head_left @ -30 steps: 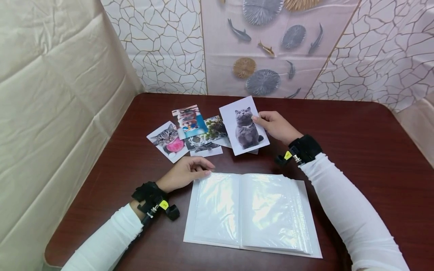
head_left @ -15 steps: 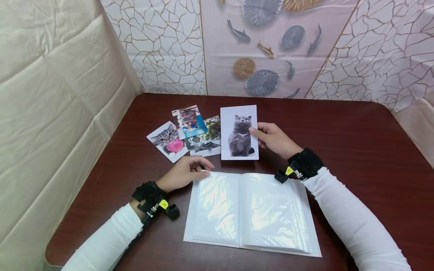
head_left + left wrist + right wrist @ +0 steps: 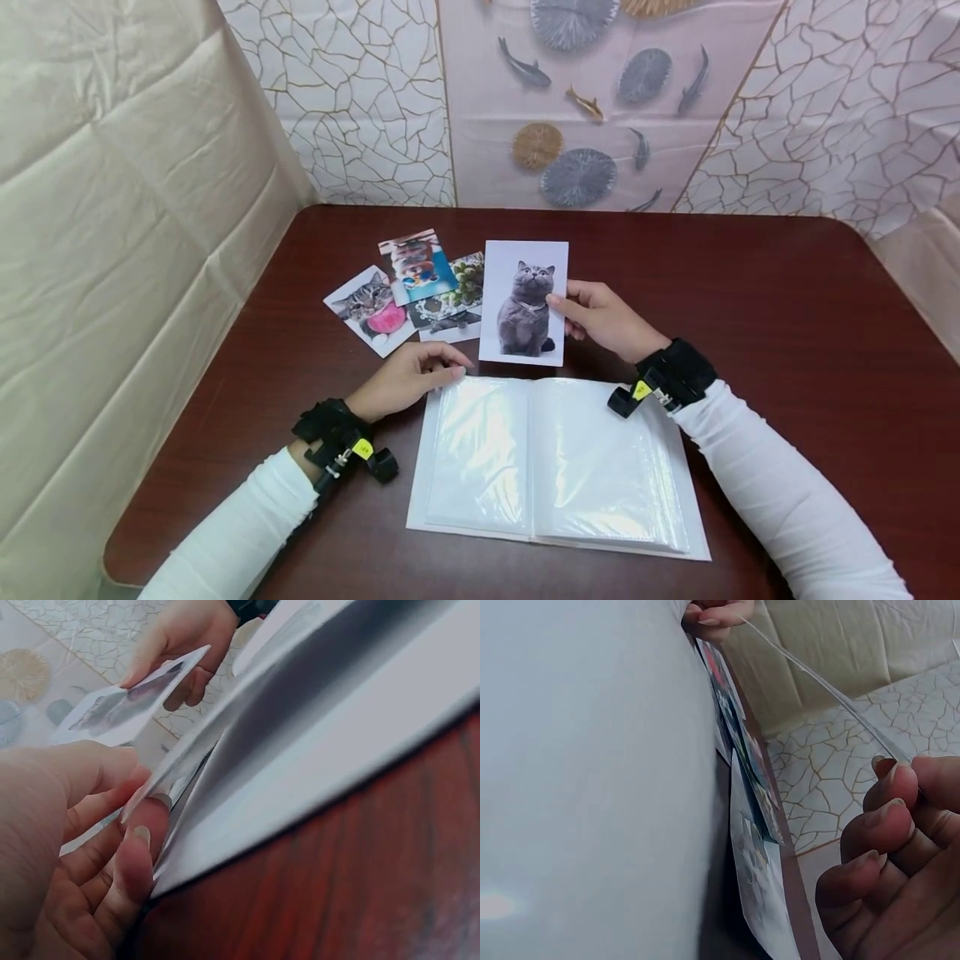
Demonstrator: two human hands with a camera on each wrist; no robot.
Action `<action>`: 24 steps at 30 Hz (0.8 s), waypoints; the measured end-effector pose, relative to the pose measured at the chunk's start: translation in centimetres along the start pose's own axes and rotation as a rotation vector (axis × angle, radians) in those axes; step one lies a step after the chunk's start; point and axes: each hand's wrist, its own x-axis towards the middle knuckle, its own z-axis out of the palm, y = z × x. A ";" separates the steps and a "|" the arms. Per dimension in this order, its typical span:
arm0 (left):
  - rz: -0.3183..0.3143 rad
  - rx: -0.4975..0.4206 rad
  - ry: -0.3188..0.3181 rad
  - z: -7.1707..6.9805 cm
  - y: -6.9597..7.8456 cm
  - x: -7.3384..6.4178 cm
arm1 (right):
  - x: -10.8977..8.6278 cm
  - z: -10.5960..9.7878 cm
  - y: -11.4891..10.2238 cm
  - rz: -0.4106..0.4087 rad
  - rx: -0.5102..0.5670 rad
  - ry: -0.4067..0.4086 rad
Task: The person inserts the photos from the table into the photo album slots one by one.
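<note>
My right hand (image 3: 609, 321) pinches the right edge of a photo (image 3: 523, 312) of a grey sitting cat, thumb on its front and fingers behind. That photo is raised upright just beyond a white photo album (image 3: 480, 467), and in the right wrist view the photo (image 3: 832, 690) appears nearly edge-on. The album lies open, its glossy clear pockets facing up. At its top left corner, my left hand (image 3: 408, 379) pinches the page edge; in the left wrist view one fingertip (image 3: 146, 821) sits under the page.
Left of the held photo, several loose photos overlap on the dark red table (image 3: 787, 333), among them a tabby cat photo (image 3: 367, 308) and a blue-toned photo (image 3: 417, 267). A patterned cloth (image 3: 360, 108) hangs behind, a cream cloth (image 3: 150, 250) at the left.
My right hand has brought the grey cat photo nearer the album and turned it from a slant to nearly straight. The left hand has stayed at the album corner.
</note>
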 end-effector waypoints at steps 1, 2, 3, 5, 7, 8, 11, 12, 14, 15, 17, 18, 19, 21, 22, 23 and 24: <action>0.002 0.005 0.003 0.0 0.0 0.0 | 0.0 0.0 0.0 -0.002 0.000 -0.001; 0.002 0.006 0.003 0.0 0.1 0.0 | 0.0 0.0 0.1 -0.006 0.000 -0.004; 0.003 0.005 0.003 0.0 0.1 0.0 | 0.1 0.0 0.1 -0.007 0.000 -0.006; 0.002 -0.006 -0.002 0.0 0.1 0.0 | 0.1 0.0 0.2 -0.006 0.000 -0.013; 0.004 -0.012 -0.007 0.0 0.2 0.0 | 0.0 0.0 0.2 -0.004 -0.003 -0.020; 0.006 -0.012 -0.007 0.0 0.2 0.0 | 0.0 0.0 0.2 -0.003 -0.003 -0.022; 0.017 0.000 -0.001 0.0 0.0 0.0 | 0.0 0.0 0.3 0.003 0.000 -0.019; 0.020 0.007 0.001 0.0 0.0 0.0 | 0.0 0.0 0.4 0.004 0.001 -0.017; 0.024 0.026 0.009 0.0 -0.1 0.0 | 0.0 0.0 0.4 0.007 0.005 -0.012; 0.026 0.034 0.011 0.0 -0.1 0.0 | 0.0 0.0 0.4 0.007 0.005 -0.010; 0.026 0.046 0.009 0.0 -0.1 -0.1 | -0.1 0.0 0.3 0.005 0.004 -0.008; 0.028 0.052 0.007 0.0 -0.1 -0.1 | -0.1 0.0 0.3 0.003 0.000 -0.007; 0.029 0.057 0.005 0.0 -0.1 -0.1 | -0.1 0.0 0.3 -0.001 -0.004 -0.008; 0.031 0.058 -0.001 0.0 -0.1 -0.1 | -0.2 0.0 0.3 -0.005 -0.008 -0.009; 0.032 0.059 -0.002 0.0 -0.1 -0.1 | -0.2 0.0 0.3 -0.005 -0.010 -0.010; 0.033 0.061 -0.002 0.0 -0.1 -0.1 | -0.2 0.0 0.3 -0.006 -0.013 -0.011; 0.037 0.063 -0.003 0.0 -0.2 -0.1 | -0.2 0.0 0.3 -0.008 -0.015 -0.011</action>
